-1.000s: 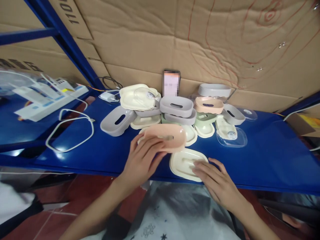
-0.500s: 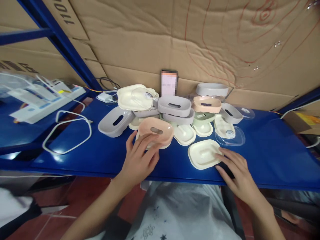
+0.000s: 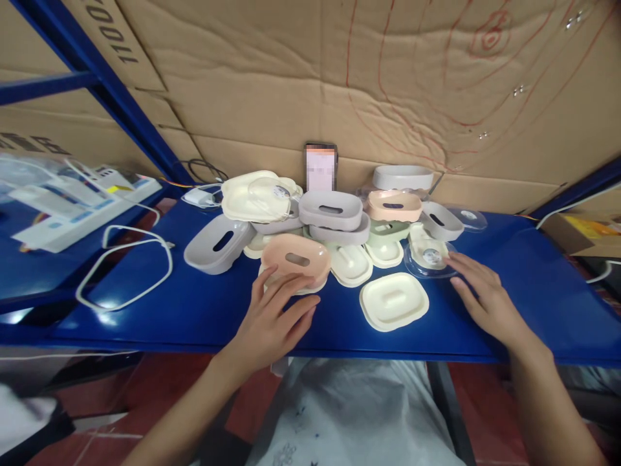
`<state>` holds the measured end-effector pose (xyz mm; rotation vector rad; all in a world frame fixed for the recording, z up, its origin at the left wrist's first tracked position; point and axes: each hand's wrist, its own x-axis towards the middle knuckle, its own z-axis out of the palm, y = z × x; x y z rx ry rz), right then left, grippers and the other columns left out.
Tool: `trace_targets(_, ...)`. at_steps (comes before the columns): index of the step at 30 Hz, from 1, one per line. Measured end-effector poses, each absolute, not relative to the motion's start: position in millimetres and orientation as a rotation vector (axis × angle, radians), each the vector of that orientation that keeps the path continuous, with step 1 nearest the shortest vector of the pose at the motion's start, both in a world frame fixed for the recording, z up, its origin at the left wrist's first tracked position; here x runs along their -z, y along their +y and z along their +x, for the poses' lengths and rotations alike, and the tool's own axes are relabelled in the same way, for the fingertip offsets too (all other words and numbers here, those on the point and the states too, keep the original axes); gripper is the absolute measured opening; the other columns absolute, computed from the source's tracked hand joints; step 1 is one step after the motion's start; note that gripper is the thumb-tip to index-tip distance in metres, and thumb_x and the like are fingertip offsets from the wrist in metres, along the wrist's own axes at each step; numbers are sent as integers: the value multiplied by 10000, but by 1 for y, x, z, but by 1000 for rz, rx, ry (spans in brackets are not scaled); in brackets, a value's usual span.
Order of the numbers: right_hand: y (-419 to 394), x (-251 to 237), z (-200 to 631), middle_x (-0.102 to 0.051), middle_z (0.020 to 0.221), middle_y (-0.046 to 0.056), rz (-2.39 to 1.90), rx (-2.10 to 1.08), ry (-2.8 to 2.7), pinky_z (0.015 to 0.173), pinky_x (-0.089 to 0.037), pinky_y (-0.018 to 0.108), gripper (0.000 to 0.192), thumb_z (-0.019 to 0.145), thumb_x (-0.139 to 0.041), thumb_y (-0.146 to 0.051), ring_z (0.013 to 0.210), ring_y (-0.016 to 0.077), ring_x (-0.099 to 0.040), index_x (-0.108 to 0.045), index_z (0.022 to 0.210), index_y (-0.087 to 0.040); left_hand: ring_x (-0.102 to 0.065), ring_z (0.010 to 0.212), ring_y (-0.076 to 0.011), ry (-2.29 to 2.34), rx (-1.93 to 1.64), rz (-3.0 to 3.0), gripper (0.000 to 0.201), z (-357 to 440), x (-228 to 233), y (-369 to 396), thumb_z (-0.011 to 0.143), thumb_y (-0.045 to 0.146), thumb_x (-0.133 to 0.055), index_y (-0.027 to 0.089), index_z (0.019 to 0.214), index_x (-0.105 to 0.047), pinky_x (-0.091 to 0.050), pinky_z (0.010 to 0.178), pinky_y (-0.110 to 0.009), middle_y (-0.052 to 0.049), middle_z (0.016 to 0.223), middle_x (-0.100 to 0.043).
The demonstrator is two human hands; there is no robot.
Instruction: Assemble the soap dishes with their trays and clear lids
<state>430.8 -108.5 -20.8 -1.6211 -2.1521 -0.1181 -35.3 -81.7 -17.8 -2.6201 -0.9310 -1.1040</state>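
My left hand [image 3: 274, 320] lies with spread fingers over the near side of a peach soap dish [image 3: 317, 252] that has an oval slot. Beneath that dish shows a cream rim. At the right, my right hand [image 3: 490, 301] has its fingers stretched out, fingertips at the edge of a clear plastic lid [image 3: 413, 266]; whether they touch it I cannot tell. A cream piece with a round label [image 3: 431, 254] sits at that lid. Between my hands a cream oval tray [image 3: 388, 316] lies flat on the blue table [image 3: 339, 323].
Several grey dishes [image 3: 310, 219] and a second peach dish [image 3: 407, 210] are piled behind. Cream trays [image 3: 237, 200] form a stack at back left. A phone [image 3: 321, 171] leans on the cardboard [image 3: 242, 97]. Far left are a white cable [image 3: 169, 265] and a power strip [image 3: 63, 236].
My right hand has let go of the cream tray and moved up and right to the clear lid. My left hand stays at the peach dish. The view has shifted slightly.
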Motion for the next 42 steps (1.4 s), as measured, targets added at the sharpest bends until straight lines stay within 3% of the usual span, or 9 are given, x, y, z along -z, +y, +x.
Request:
trace_targets(8, -18, 0, 475, -696, 1463, 168, -1749, 190, -2148, 1169, -426, 476, 459, 1145, -381, -355, 1394, 289, -613, -667, 1438, -149, -696, 1205, -229, -581, 1014, -2953, 190, -10, 17, -110, 1012, 136, -630, 207, 1170, -709, -398, 1273, -510, -77, 1291, -767)
trace_targets(12, 14, -3, 466, -771, 1305, 190, -1820, 211, -2107, 1023, -471, 406, 514, 1108, -509, -506, 1195, 276, -697, -758, 1293, -97, -696, 1189, -232, -550, 926, -2969, 167, -3, 21, -112, 1033, 154, -614, 205, 1160, -708, -422, 1256, -532, -81, 1316, -762)
trace_targets(16, 16, -7, 453, -804, 1215, 167, -1888, 246, -2014, 842, -466, 316, 507, 1091, -542, -529, 1061, 253, -737, -806, 1212, -113, -686, 1212, -233, -608, 941, -3006, 175, -7, 22, -110, 1023, 168, -645, 215, 1182, -703, -442, 1243, -529, -78, 1323, -752)
trace_targets(21, -7, -23, 461, -797, 1167, 220, -1937, 368, -1767, 864, -479, 322, 584, 1122, -452, -518, 1050, 261, -750, -787, 1206, -47, -687, 1195, -241, -550, 922, -3032, 198, -6, 23, -111, 1023, 159, -633, 196, 1207, -698, -463, 1220, -515, -92, 1344, -738)
trace_targets(27, -76, -17, 477, -812, 994, 187, -1849, 456, -1310, 801, -551, 379, 511, 1062, -557, -515, 896, 278, -764, -819, 1157, -87, -581, 1420, -309, -566, 692, -3100, 583, 12, 25, -114, 1049, 468, -684, 221, 1556, -538, -479, 1202, -489, -123, 1620, -565)
trace_targets(31, -154, 19, 452, -818, 1083, 148, -1714, 619, -1349, 921, -604, 528, 319, 1041, -611, -424, 1022, 374, -787, -829, 1218, -274, -486, 1518, -329, -558, 535, -3093, 806, 21, 29, -115, 1009, 642, -663, 214, 1649, -425, -417, 1245, -493, -121, 1718, -449)
trace_targets(34, -200, 44, 429, -814, 1093, 78, -1639, 595, -1444, 979, -616, 608, 326, 1006, -659, -380, 1074, 401, -777, -778, 1303, -442, -585, 1386, -314, -594, 593, -3087, 730, 19, 28, -114, 1027, 610, -656, 217, 1613, -469, -423, 1218, -492, -135, 1567, -591)
trace_targets(38, -220, 59, 415, -745, 1300, 121, -1719, 530, -1617, 1107, -563, 658, 432, 1001, -700, -404, 1240, 414, -711, -715, 1424, -321, -656, 1125, -281, -738, 743, -3027, 286, 12, 26, -113, 1079, 397, -632, 199, 1283, -666, -518, 1051, -468, -107, 1240, -706)
trace_targets(42, -218, 54, 402, -748, 1290, 117, -1647, 528, -1649, 1097, -570, 631, 432, 971, -757, -265, 1185, 390, -728, -731, 1400, -297, -665, 1066, -252, -825, 919, -3033, 83, 6, 30, -113, 1075, 265, -622, 201, 1079, -674, -581, 934, -433, -95, 1202, -692)
